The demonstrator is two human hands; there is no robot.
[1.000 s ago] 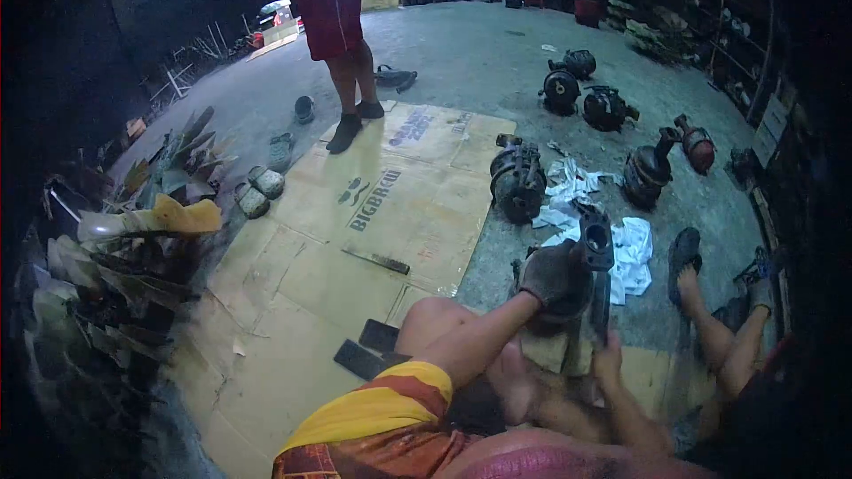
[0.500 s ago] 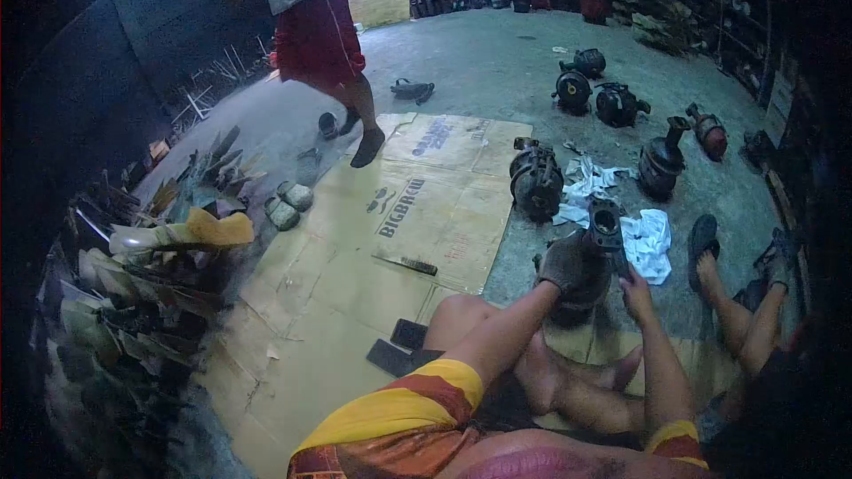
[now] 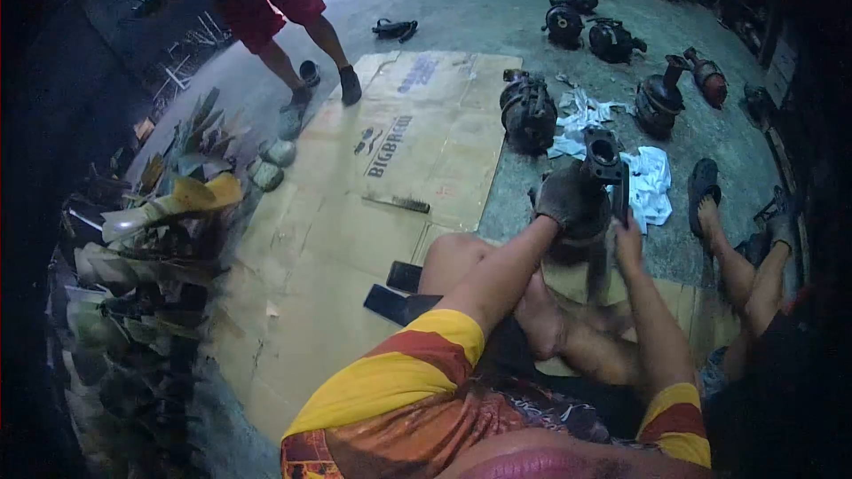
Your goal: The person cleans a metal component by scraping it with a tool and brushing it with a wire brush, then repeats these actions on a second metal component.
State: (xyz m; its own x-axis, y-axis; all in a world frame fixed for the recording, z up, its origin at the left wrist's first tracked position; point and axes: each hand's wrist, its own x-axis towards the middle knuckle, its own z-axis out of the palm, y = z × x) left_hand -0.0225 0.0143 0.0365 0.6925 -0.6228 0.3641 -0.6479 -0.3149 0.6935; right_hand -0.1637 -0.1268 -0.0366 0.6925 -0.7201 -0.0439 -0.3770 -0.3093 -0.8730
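A dark, rounded metal canister with a square flanged neck (image 3: 604, 157) stands upright in front of my crossed legs. My left hand (image 3: 563, 195), in a dark work glove, is wrapped round its neck just below the flange. In my bare right hand (image 3: 628, 244) is a narrow dark bar-like tool (image 3: 622, 197), held upright along the right side of the flange; its exact kind is hard to make out. White rags (image 3: 650, 182) lie on the floor just behind the canister.
Cardboard sheets (image 3: 311, 239) cover the floor, with a brush-like strip (image 3: 396, 203) and two dark flat rectangles (image 3: 387, 303) on them. Similar canisters (image 3: 529, 113) stand beyond. Metal scraps (image 3: 133, 257) pile up at left. A person in red shorts (image 3: 271, 2) stands ahead; another person's feet (image 3: 706, 200) rest at right.
My view has tipped downward, so the floor things sit higher in frame. The person in red shorts has shifted left with legs apart. Both my hands keep their hold.
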